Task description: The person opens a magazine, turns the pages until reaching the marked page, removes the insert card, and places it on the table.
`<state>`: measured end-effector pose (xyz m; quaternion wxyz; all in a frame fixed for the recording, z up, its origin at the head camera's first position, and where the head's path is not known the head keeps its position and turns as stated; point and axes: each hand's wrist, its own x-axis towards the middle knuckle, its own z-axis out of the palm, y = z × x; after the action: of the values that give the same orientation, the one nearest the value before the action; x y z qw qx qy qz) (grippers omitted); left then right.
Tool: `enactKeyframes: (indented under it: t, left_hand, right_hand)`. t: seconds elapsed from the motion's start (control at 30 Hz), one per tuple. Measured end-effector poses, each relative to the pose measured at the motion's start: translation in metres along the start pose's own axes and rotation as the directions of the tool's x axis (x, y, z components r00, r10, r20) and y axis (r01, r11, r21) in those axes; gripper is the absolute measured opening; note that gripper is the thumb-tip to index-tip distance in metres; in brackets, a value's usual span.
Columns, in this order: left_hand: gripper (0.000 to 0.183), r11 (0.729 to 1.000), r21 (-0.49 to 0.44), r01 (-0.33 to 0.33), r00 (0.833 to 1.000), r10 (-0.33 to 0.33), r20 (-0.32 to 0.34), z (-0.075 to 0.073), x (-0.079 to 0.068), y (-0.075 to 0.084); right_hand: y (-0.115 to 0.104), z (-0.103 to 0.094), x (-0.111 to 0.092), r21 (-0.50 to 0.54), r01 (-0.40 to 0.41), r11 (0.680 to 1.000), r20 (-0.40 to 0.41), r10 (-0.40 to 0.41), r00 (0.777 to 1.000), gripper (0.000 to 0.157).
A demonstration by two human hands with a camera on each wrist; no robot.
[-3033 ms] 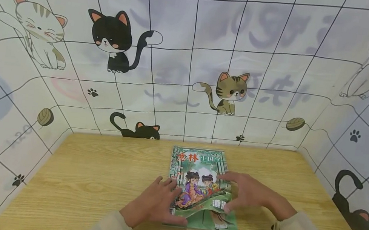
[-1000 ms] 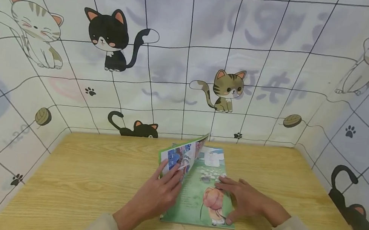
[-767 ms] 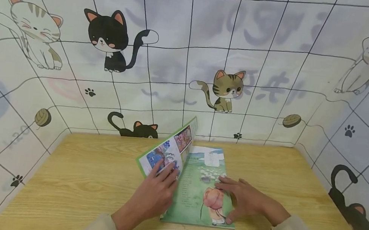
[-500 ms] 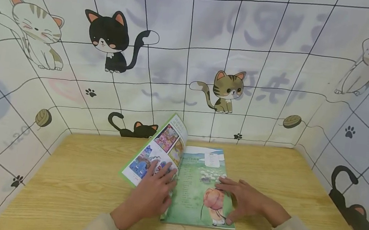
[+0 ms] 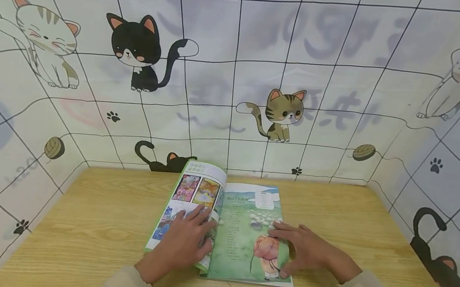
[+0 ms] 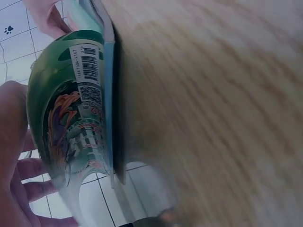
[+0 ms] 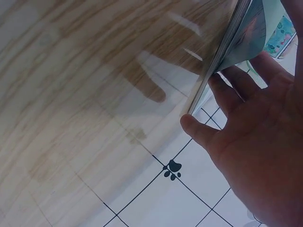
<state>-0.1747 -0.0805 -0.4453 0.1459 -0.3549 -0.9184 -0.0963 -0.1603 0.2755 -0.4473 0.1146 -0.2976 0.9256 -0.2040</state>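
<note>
A magazine (image 5: 241, 232) lies open on the table, its green right-hand page printed with a figure in pink. The front cover (image 5: 203, 171) is turned over to the left and bows up near the spine, its picture-covered inner side facing up. On that inner side my left hand (image 5: 182, 240) rests with fingers extended. The left wrist view shows the curved outer face of the cover with a barcode label (image 6: 85, 66). At the right page's lower right edge lies my right hand (image 5: 307, 249); in the right wrist view its thumb (image 7: 199, 130) touches the magazine's edge.
The wood-grain table (image 5: 110, 224) extends on both sides of the magazine. Behind it stands a white gridded backdrop (image 5: 215, 85) printed with cartoon cats, with side panels at left and right.
My left hand has turned the cover over to the left and moved down and left with it, lowering it toward the table. My right hand has stayed at the right edge.
</note>
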Motion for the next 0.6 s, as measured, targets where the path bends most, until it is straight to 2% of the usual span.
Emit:
enactKeyframes:
  t: [0.13, 0.3, 0.43, 0.6]
  left_hand:
    - [0.034, 1.000, -0.021, 0.010, 0.999, -0.011, -0.030, 0.005, -0.003, -0.001]
    - [0.036, 0.999, -0.027, 0.047, 0.999, -0.047, 0.002, 0.009, -0.006, 0.000]
    - [0.035, 0.997, -0.039, 0.063, 0.998, -0.063, 0.003, 0.011, -0.006, -0.001]
    - [0.035, 0.997, -0.030, 0.077, 0.997, -0.077, 0.008, 0.013, -0.005, -0.002]
  right_hand:
    - [0.000, 0.000, 0.001, 0.008, -0.004, 1.000, -0.003, 0.004, 1.000, 0.098]
    - [0.000, 0.002, 0.001, 0.000, 0.002, 1.000, -0.016, -0.002, 1.000, 0.096]
    - [-0.001, 0.003, 0.001, -0.025, 0.026, 0.999, -0.039, -0.026, 0.999, 0.094]
    - [-0.003, 0.002, 0.001, -0.019, -0.003, 1.000, -0.034, 0.003, 0.999, 0.093]
